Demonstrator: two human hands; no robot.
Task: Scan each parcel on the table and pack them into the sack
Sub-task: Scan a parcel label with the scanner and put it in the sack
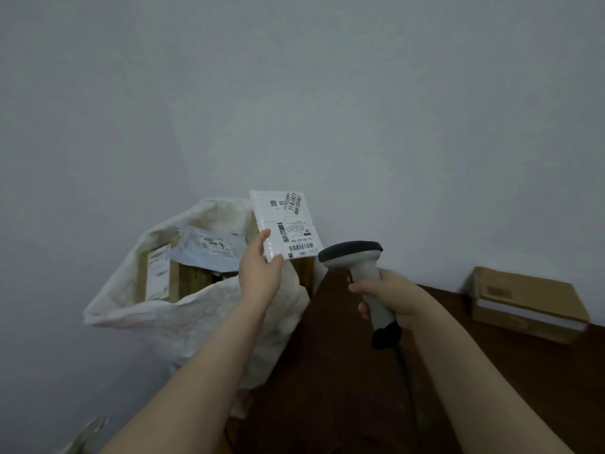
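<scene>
Starting at the left: the sack point(183, 319) gapes open just beside my left hand point(260, 273), which pinches the white parcel point(284, 224) by its bottom corner, long side pointing up, label facing me. The scanner point(352, 253) sits just right of the barcode, with my right hand point(389, 296) wrapped round the handle. I reckon it needs to tip left. One box point(523, 299) is left far right.
</scene>
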